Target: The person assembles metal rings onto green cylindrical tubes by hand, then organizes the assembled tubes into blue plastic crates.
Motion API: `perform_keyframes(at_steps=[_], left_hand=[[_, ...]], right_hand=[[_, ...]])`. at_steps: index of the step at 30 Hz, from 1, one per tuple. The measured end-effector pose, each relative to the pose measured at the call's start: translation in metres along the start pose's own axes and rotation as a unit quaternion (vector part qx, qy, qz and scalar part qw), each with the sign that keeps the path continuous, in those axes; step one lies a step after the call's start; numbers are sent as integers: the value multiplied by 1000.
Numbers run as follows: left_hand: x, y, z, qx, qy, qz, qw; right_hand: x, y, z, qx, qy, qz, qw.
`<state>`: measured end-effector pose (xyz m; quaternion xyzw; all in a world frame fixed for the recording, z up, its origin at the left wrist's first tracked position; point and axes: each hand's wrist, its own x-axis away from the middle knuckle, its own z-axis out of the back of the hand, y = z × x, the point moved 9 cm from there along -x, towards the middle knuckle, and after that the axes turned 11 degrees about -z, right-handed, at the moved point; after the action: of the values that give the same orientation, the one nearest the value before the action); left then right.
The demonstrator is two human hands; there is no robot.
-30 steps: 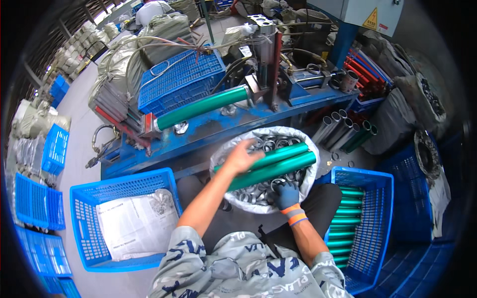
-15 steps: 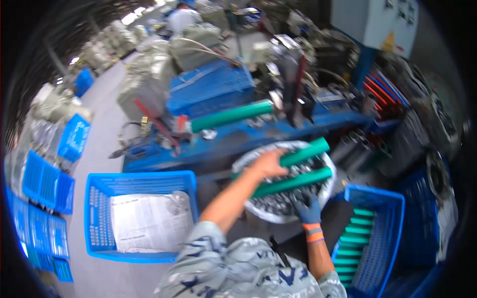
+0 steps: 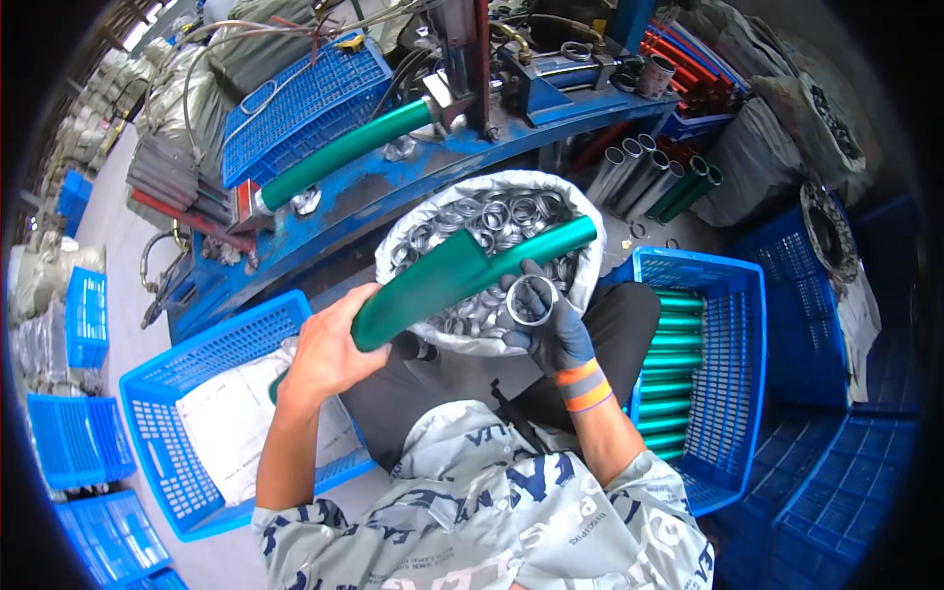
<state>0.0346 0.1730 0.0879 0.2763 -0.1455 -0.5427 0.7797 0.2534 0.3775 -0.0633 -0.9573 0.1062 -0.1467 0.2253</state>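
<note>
My bare left hand point(image 3: 339, 344) grips a green tube point(image 3: 423, 290) at its near left end. A second green tube point(image 3: 546, 246) lies behind it and reaches farther right; a bit of its other end shows left of my wrist, and whether my fingers also hold it is hidden. My right hand point(image 3: 560, 339), in a grey glove with an orange cuff, holds a metal ring point(image 3: 532, 322) with its fingers closed about it. Beneath both tubes stands a white sack point(image 3: 587, 270) full of loose metal rings point(image 3: 457, 218). My right hand is just below the second tube.
Another green tube point(image 3: 349, 152) sits lengthwise on a blue machine bench point(image 3: 334, 236) ahead. A blue crate point(image 3: 747, 285) on the right holds several green tubes; a blue crate point(image 3: 147, 442) on the left holds pale sheeting. Upright metal tubes point(image 3: 634, 172) stand beyond the sack.
The view has shifted. My left hand has drawn back left with a tube, its end now raised toward me. My right hand has come up from the rings with a metal ring.
</note>
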Motion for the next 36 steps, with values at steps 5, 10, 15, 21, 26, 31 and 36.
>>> perform_keyframes(at_steps=[5,10,15,21,26,31,36], left_hand=[[17,11,18,-8,33,-14,999],[20,3,23,22,13,16,1000],[21,-2,19,10,16,-4,1000],[20,-7,7,18,8,-10,1000],[25,-7,0,25,-11,10,1000],[32,-4,-13,6,-39,4,999],[42,-13,-18,-21,-37,8,999]], right_hand=[[-4,0,-15,-25,-36,-9,999],[-10,5,-34,-208,-159,-10,965],[-15,12,-38,-225,-117,-4,967],[-24,17,-23,-243,-70,-16,967],[-26,6,-15,-123,16,66,990],[-35,13,-6,-12,-29,110,993],[-24,13,-15,170,-10,110,979]])
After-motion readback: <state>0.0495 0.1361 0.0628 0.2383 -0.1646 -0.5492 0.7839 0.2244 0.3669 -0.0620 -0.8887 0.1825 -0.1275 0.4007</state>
